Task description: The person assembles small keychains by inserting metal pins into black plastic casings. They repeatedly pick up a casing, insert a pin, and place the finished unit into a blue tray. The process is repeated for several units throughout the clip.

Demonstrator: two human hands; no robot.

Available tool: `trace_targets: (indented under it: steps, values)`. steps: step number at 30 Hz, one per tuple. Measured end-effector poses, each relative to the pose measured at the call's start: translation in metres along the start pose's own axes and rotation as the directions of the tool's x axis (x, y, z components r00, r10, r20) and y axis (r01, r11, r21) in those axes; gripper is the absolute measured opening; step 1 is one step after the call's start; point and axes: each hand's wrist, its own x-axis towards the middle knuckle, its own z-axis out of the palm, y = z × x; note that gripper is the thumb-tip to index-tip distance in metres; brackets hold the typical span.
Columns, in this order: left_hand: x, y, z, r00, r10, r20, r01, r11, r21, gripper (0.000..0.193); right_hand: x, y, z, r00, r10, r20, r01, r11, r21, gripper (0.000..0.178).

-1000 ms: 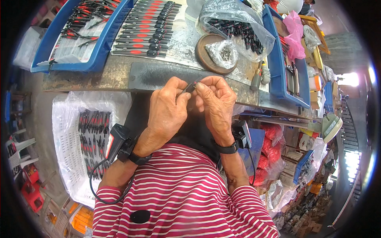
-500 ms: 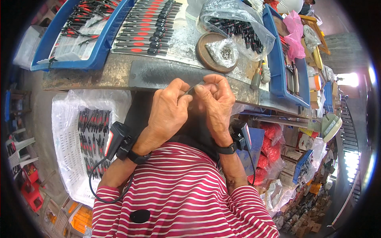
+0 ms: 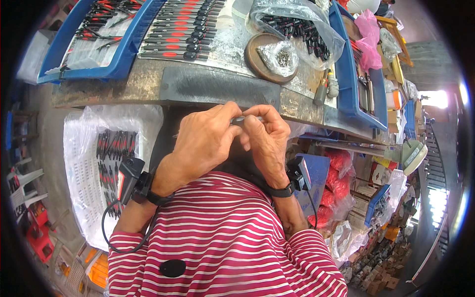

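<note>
In front of my chest, just off the bench's front edge, both hands are closed at one slender grey metal piece (image 3: pixel 239 119). My left hand (image 3: pixel 204 136) pinches it with thumb and fingers, and a thin dark tip pokes out beyond the hand's outer side. The fingers of my right hand (image 3: pixel 267 133) grip its other end. Most of the piece is covered by my fingers, so its kind does not show. Beyond my hands, black-and-red slim hand tools (image 3: pixel 180 39) lie side by side in a column on the bench.
A blue tray (image 3: pixel 126 62) of similar tools stands left, another blue tray (image 3: pixel 354 111) right. Between them sit a wooden dish (image 3: pixel 253 54) with a bag of small metal parts and a bag of black parts (image 3: pixel 316 39). Below left is a white plastic-lined crate (image 3: pixel 81 188).
Both hands have come down and slightly nearer my body, with the metal piece turned closer to level. My left forearm has swung outward to the left.
</note>
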Motion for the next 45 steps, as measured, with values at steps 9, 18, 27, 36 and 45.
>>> trace_targets:
  steps: [9,18,27,36,45]
  values:
    - [-0.013,-0.010,-0.015,0.958,0.267,0.104,-0.278,0.954,0.111,0.025,-0.014,0.005,-0.008,0.984,-0.020,0.178,0.029,0.998,-0.052,0.022]
    - [-0.018,-0.009,-0.018,0.925,0.368,0.096,-0.376,0.922,0.092,0.026,-0.017,0.007,-0.011,0.962,-0.053,0.267,0.063,0.998,-0.027,0.026]
    - [-0.024,-0.012,-0.016,0.911,0.408,0.062,-0.412,0.907,0.088,0.022,-0.023,0.015,-0.007,0.965,-0.071,0.254,0.066,0.997,0.030,0.027]
    - [-0.032,-0.009,-0.011,0.924,0.374,0.077,-0.381,0.917,0.115,0.019,-0.029,0.020,-0.007,0.960,-0.140,0.241,0.155,0.987,-0.045,0.029]
    - [-0.034,-0.012,-0.008,0.930,0.366,0.033,-0.367,0.922,0.123,0.020,-0.031,0.018,-0.003,0.973,-0.116,0.198,0.139,0.984,-0.109,0.024]
